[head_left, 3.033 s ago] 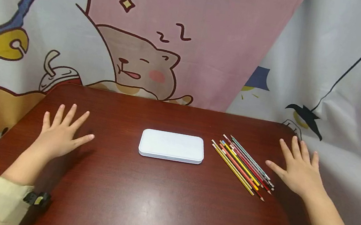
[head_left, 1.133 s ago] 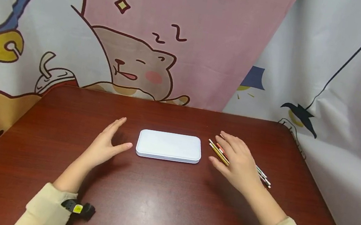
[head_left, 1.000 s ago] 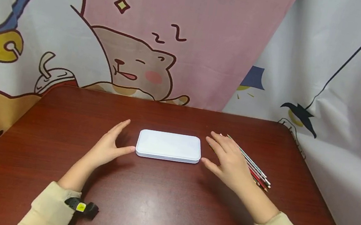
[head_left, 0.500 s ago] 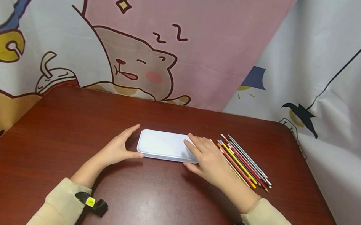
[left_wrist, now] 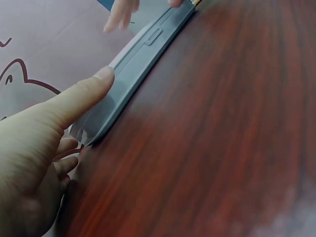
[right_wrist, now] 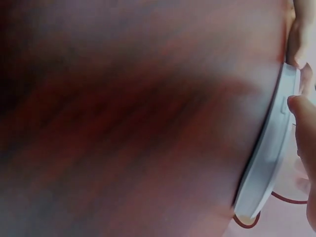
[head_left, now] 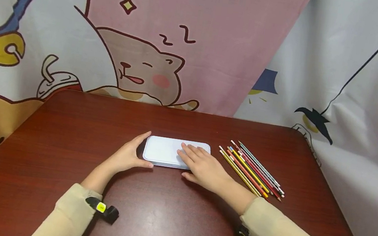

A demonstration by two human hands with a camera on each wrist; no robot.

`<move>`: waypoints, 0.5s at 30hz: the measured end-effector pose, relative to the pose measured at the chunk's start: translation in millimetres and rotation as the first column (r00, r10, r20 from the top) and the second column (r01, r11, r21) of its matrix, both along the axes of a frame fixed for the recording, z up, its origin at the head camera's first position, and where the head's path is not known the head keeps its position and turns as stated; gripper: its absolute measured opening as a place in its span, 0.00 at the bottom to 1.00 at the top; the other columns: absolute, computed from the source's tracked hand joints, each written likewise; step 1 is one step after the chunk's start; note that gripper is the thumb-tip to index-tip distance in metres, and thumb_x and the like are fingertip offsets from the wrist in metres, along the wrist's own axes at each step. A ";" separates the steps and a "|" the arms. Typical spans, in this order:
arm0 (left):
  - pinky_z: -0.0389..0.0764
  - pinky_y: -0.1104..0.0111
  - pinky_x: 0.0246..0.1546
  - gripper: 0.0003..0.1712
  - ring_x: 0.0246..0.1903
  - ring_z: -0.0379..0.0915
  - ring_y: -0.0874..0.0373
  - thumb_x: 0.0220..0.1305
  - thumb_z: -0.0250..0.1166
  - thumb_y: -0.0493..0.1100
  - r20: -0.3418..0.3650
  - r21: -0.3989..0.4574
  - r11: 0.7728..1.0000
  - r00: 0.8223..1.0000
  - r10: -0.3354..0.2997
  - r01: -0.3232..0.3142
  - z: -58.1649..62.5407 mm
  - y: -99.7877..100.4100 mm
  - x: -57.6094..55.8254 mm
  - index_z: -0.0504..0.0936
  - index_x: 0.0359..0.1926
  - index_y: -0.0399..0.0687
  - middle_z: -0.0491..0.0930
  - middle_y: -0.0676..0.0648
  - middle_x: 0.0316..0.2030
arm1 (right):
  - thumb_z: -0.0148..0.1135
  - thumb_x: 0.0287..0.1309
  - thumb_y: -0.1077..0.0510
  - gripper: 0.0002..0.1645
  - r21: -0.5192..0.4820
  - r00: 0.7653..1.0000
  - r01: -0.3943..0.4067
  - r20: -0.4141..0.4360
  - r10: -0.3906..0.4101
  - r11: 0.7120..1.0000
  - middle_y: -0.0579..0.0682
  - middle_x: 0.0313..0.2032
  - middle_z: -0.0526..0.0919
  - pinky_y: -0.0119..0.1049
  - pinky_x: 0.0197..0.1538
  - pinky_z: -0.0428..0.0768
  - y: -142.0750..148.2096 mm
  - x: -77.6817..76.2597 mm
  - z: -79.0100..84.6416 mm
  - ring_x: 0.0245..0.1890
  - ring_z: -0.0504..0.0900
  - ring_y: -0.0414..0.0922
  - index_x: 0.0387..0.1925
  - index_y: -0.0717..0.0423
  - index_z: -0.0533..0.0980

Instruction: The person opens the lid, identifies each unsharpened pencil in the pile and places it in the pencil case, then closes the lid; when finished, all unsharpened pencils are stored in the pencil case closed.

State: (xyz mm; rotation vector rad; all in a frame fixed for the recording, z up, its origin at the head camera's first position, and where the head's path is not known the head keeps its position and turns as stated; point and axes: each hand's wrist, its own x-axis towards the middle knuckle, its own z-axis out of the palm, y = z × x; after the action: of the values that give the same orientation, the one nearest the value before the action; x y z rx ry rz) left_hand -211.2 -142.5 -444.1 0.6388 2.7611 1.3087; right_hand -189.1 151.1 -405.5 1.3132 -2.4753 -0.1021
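Observation:
A flat white pencil case [head_left: 162, 150] with rounded corners lies closed on the brown table [head_left: 160, 219]. My left hand [head_left: 126, 158] grips its left end, thumb along the front side and fingers round the end; the left wrist view shows the thumb [left_wrist: 94, 89] against the case's side. My right hand [head_left: 205, 170] is over the right half of the lid, fingers extended across it and partly hiding it. In the right wrist view the right thumb [right_wrist: 302, 111] is at the front edge, close by the small catch [right_wrist: 284, 104].
Several coloured pencils [head_left: 252, 169] lie in a slanted bunch right of the case, close to my right forearm. Behind the table's far edge hangs a printed curtain [head_left: 219, 57] with cartoon animals. Each wrist wears a strap with a small black device [head_left: 104, 207].
Both hands have come inward from wide apart on the table to the case. The left has taken hold of its left end; the right has passed over the pencils onto the lid.

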 end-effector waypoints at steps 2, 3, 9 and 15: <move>0.55 0.48 0.64 0.66 0.67 0.52 0.40 0.36 0.82 0.54 -0.006 -0.005 1.000 1.000 -0.008 0.008 0.0 0.9 -0.5 0.54 0.73 0.40 0.57 0.35 0.69 | 0.62 0.59 0.43 0.41 0.035 1.000 0.007 0.009 -0.008 0.999 0.58 0.67 0.65 0.47 0.63 0.64 -2.3 -0.8 -2.2 0.64 0.67 0.53 0.68 0.59 0.64; 0.55 0.48 0.64 0.66 0.67 0.52 0.41 0.36 0.82 0.54 -0.007 -0.006 1.000 1.000 -0.010 0.010 0.0 1.4 -0.7 0.54 0.73 0.40 0.57 0.35 0.69 | 0.61 0.60 0.42 0.41 0.051 1.000 0.011 0.011 -0.011 0.999 0.58 0.67 0.64 0.47 0.63 0.64 -3.6 -1.1 -3.0 0.64 0.66 0.52 0.69 0.59 0.63; 0.56 0.49 0.63 0.66 0.67 0.52 0.41 0.37 0.81 0.53 -0.017 -0.015 0.999 0.999 -0.035 0.035 -0.2 3.1 -1.5 0.54 0.72 0.38 0.57 0.34 0.69 | 0.59 0.63 0.43 0.40 0.117 1.000 0.020 -0.003 -0.020 0.993 0.58 0.68 0.63 0.46 0.64 0.63 -10.9 -4.5 -7.6 0.66 0.64 0.51 0.69 0.58 0.62; 0.56 0.49 0.64 0.65 0.67 0.52 0.41 0.38 0.81 0.52 -0.020 -0.033 0.999 0.999 -0.040 0.039 -0.8 3.3 -2.0 0.54 0.72 0.38 0.57 0.34 0.69 | 0.56 0.66 0.47 0.34 0.166 0.995 -0.014 -0.098 0.031 0.986 0.58 0.65 0.67 0.45 0.63 0.65 -16.6 -8.2 -14.1 0.64 0.66 0.53 0.68 0.59 0.64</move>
State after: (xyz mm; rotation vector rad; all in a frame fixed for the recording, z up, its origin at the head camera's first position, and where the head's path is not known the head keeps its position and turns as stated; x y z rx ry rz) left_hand -213.2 -139.2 -444.9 0.7051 2.7647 1.2542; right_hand -197.2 134.6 -419.6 1.3654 -2.4097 -0.3659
